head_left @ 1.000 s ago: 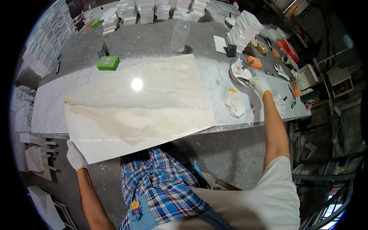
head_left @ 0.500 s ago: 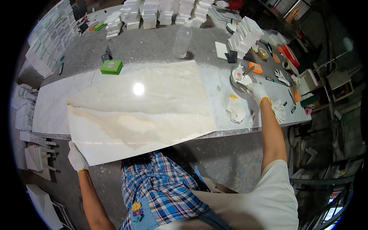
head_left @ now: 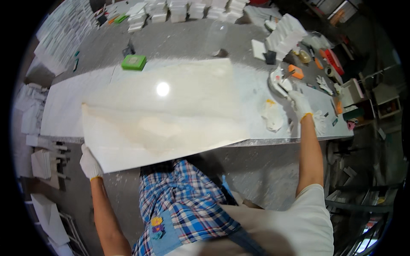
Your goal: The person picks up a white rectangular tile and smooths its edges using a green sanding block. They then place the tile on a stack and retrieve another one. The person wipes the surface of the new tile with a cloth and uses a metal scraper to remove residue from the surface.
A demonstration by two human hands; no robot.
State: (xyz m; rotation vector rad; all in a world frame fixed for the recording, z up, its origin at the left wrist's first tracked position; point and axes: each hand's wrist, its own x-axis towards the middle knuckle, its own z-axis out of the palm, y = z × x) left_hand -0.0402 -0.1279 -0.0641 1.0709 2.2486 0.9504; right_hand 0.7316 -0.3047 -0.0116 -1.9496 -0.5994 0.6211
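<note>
Nearest, at the lower edge: plaid shirt (head_left: 179, 209) and light apron (head_left: 273, 226), both forearms rising from there.

Left hand (head_left: 90, 163), white-gloved, clenched on the near left corner of the large polished cream slab (head_left: 162, 111). Corner overhangs the near edge of the workbench (head_left: 64, 111); fingers wrapped under it, thumb side up.

Slab lying flat on the bench, long axis running left to right, skewed slightly so the right end sits further in. Near long edge projecting past the bench edge along most of its length. Lamp glare near the slab centre.

Right hand (head_left: 300, 103), also white-gloved, well apart from the slab, past its right end near the right end of the bench. Closed around a small tool (head_left: 285, 87), apparently a scraper, tip at a round dish of pale paste (head_left: 279, 79). Exact grip partly hidden by the glove. Crumpled white rag (head_left: 272, 116) just beside it, toward the slab.

Key relation: slab extends rightward and away from the left hand; only the left hand in contact, the right clear of it.

Further back: green block (head_left: 133, 62) at the slab's far left corner, orange item (head_left: 295, 71) near the dish, stacks of white tiles (head_left: 286, 36) along the far edge.
</note>
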